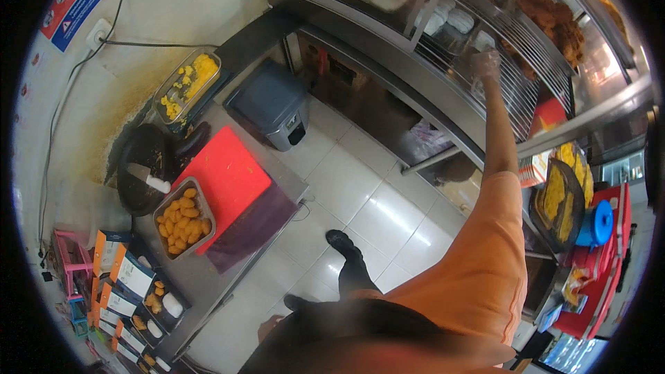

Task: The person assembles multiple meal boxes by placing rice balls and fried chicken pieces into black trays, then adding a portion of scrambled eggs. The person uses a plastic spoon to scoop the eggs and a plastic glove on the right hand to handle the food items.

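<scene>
Stretched forward into the metal display cabinet, my right hand (485,65) wears a thin clear plastic glove. Its fingers look curled over the wire rack (521,97); whether a thing lies within them cannot be made out. A small white wrapped bundle (483,41) is just beyond the fingertips, and more white wrapped bundles (459,21) lie to its left. Fried chicken pieces (551,19) are piled on the shelf to the right. Low beside my body, my left hand (269,327) shows only in part, its fingers mostly hidden.
The cabinet's metal frame (589,119) borders my right arm. At left, a steel counter holds a red cutting board (227,179), a tray of nuggets (185,220), a black pan (131,190) with a knife (149,179), and a tray of yellow food (190,86). A grey bin (267,100) stands beyond.
</scene>
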Tool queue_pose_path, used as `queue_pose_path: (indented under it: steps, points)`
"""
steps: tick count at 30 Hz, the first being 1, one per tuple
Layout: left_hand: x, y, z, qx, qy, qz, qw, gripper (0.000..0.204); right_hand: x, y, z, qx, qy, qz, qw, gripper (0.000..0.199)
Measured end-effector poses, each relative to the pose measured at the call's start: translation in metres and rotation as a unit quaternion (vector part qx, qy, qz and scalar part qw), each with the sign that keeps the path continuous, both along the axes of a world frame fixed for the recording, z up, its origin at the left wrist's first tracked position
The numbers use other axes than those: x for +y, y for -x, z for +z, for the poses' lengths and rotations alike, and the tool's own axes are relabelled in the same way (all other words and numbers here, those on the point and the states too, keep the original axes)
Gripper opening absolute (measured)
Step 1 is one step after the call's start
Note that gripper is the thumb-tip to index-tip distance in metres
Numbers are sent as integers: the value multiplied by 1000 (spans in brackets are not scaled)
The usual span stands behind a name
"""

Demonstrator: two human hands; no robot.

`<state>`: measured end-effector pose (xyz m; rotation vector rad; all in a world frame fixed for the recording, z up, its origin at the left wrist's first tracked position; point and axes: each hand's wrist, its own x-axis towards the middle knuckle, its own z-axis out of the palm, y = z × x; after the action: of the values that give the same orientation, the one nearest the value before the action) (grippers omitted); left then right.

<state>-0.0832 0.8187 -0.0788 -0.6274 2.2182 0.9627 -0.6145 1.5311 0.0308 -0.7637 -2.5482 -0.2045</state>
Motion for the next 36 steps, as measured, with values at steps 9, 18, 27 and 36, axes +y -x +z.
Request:
queue_pose_path:
  steps: [9, 18, 27, 36]
  points:
    - [48, 44, 0, 7, 22, 100, 995, 19, 62, 46, 48, -189, 94, 23, 977, 52]
    - [34, 50, 6, 73, -2, 124, 990, 22, 28, -18, 46, -44, 94, 12, 995, 68]
    - [-13, -50, 16, 127, -71, 152, 978, 27, -282, -262, -86, 25, 789, 442, 427, 50]
    - [-139, -159, 71, 484, -223, 199, 822, 43, -693, -540, -40, -624, 725, 292, 4, 67]
